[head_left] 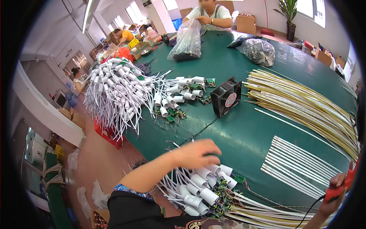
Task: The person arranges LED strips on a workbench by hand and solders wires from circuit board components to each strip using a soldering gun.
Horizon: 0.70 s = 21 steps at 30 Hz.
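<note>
My left hand (199,153), slightly blurred, hovers over a near bundle of white plastic tubes (209,196). Its fingers are loosely bent and apart, and nothing shows between them. Small green circuit boards (239,178) and thin wires come out of the tubes' ends. Long white and yellow strips (263,214) run from this bundle toward the right. At the far right edge my right hand (334,192) is closed round a red hand tool (336,191) with a black cord; its tip is out of sight. Beside that hand, several white LED strips (301,164) lie in parallel rows.
A black fan (226,96) stands mid-table. Behind it to the left sits a large heap of wired white tubes (114,86). A thick bundle of yellowish strips (297,99) lies right. Across the green table (217,49), another person handles a clear plastic bag (187,40).
</note>
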Tool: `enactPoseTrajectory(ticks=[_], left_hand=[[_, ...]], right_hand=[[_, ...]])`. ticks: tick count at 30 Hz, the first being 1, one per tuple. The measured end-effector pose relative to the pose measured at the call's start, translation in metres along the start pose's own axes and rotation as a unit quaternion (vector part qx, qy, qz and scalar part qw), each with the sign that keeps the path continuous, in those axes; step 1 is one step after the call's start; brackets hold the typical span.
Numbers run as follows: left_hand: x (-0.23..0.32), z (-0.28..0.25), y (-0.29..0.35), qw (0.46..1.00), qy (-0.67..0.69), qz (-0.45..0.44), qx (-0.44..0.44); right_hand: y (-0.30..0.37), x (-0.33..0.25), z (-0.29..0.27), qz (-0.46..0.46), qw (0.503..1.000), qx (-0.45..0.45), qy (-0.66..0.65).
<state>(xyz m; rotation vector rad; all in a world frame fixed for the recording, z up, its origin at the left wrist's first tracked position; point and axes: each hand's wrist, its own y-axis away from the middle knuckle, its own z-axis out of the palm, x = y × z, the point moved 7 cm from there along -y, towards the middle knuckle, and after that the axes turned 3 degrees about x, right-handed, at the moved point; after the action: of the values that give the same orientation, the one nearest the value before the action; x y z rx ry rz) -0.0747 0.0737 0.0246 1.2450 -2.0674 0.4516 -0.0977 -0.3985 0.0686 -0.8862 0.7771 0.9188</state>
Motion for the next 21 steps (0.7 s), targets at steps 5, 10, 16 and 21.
enactPoseTrajectory(ticks=[5,10,16,21], left_hand=[[-0.078,-0.116,0.008,0.929,-0.303,-0.056,0.205],[-0.121,-0.118,0.006,0.883,-0.451,-0.034,0.125],[-0.127,-0.120,0.011,0.869,-0.472,-0.043,0.143],[-0.094,-0.139,0.025,0.902,-0.380,0.003,0.205]], right_hand=[[-0.001,0.010,0.020,0.044,0.997,-0.058,-0.037],[0.004,0.030,0.023,0.050,0.998,-0.029,-0.023],[0.001,0.035,0.011,0.032,0.999,0.009,-0.002],[-0.001,0.035,0.015,0.019,1.000,-0.008,-0.008]])
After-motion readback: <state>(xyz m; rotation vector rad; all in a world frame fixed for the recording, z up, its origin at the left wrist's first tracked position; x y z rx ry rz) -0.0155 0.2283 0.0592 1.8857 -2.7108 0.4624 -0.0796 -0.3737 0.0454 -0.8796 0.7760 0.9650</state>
